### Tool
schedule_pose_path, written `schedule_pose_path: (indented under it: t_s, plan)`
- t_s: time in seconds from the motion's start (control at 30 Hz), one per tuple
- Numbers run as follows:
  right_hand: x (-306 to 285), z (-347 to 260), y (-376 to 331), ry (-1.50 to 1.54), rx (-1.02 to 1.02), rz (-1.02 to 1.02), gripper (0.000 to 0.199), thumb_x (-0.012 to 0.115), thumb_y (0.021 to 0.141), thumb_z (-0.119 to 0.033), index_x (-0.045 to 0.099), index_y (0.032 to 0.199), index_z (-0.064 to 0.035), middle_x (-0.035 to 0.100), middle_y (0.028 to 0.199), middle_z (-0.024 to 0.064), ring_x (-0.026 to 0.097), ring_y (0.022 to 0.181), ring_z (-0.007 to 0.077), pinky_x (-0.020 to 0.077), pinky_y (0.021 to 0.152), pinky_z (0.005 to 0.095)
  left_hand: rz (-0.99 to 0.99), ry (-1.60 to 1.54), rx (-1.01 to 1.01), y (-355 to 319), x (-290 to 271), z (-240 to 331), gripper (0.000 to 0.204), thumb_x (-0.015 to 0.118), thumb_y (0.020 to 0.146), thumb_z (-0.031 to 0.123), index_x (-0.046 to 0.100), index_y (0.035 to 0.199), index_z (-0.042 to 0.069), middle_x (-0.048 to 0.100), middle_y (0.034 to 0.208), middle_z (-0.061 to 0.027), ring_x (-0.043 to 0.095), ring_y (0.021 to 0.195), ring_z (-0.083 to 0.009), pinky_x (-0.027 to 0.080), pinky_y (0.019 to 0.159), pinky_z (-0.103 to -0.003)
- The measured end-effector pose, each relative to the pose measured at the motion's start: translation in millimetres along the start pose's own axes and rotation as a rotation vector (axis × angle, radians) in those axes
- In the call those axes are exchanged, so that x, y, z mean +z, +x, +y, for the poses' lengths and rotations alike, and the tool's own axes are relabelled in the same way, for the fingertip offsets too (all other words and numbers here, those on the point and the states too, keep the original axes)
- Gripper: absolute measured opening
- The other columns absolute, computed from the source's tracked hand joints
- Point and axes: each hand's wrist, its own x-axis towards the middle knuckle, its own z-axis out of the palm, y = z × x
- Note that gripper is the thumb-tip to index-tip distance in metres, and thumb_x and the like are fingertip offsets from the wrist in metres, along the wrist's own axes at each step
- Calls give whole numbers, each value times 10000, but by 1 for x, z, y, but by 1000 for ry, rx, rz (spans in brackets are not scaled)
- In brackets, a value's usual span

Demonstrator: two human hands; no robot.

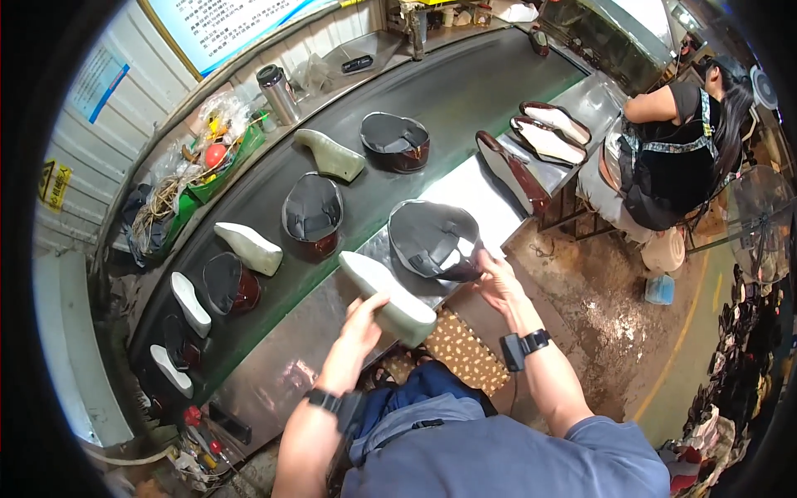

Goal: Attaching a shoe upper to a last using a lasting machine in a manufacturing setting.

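My left hand (361, 325) is closed round the side of a pale wedge-shaped shoe sole (390, 292), tilted over the near metal edge of the bench. In my right hand (501, 288) is the toe end of a glossy dark boot upper (433, 238), its grey-lined opening facing up. The upper and the sole are side by side, close together. On the belt beyond, a dark red boot upper (322, 247) with grey lining stands between a white wedge sole (249, 247) and another pale sole (330, 154). A further boot upper (397, 143) stands farther back.
Dark green conveyor belt (465, 91) runs along the bench, with more soles and uppers at left. Dark red shoes (548, 137) lie on the metal ledge at right, near a seated co-worker (672, 149). A steel flask (278, 93) and a green-lined bin (203, 187) stand behind the belt.
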Motion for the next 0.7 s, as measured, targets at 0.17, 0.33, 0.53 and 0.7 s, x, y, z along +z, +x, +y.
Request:
schedule_pose_path:
  t_s: [0.17, 0.33, 0.53, 0.7]
  plan:
    - [30, 3, -56, 609, 33, -339, 572, 755, 916, -354, 498, 1404, -203, 556, 1346, 36, 526, 1302, 292, 420, 1061, 663, -86, -486, -50, -96, -23, 10, 649, 730, 869, 100, 465, 1457, 30, 632, 1288, -138, 647, 1149, -306, 517, 1040, -479]
    - [54, 4, -73, 424, -95, -254, 559, 670, 983, -383, 455, 1458, -181, 631, 1230, 53, 672, 1101, 252, 585, 937, 547, 537, 60, 320, -71, -15, -23, 1047, 789, 747, -65, 172, 1587, 36, 540, 1373, -163, 557, 1248, -281, 475, 1053, -425]
    - [122, -52, -151, -158, -256, -441, 634, 746, 950, -187, 428, 1473, -21, 670, 1170, 43, 655, 1054, 146, 567, 935, 311, -178, 445, 588, -125, 45, 33, 378, 683, 968, 191, 642, 1262, -44, 633, 1269, -106, 592, 1169, -193, 461, 983, -318]
    - [174, -48, -205, -386, -291, -567, 655, 763, 931, -147, 416, 1474, -33, 593, 1336, 99, 604, 1151, 166, 570, 881, 337, -448, -177, 427, -193, 62, 66, 373, 550, 1054, 295, 619, 1260, -8, 687, 1191, -142, 661, 1117, -251, 517, 1014, -411]
